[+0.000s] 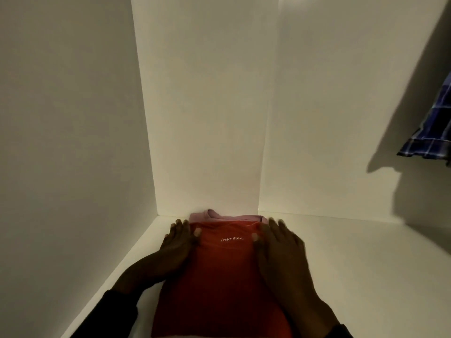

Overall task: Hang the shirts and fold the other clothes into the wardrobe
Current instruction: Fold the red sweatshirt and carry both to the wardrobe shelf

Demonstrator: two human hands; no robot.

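lining folded garment [224, 272]: white wardrobe shelf [353, 264]

Plain white panels formed the left side wall [68, 118] and the back wall [207, 106], meeting a smooth white shelf floor [353, 264]. Dim, warm light fell across them, with a dark shadow [424, 191] at right.

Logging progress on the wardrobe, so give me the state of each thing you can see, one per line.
Red top: folded, lying on the shelf, over the pink garment.
Pink garment: folded, underneath.
Plaid shirt: hanging.
Left hand: flat on the red top.
Right hand: flat on it.
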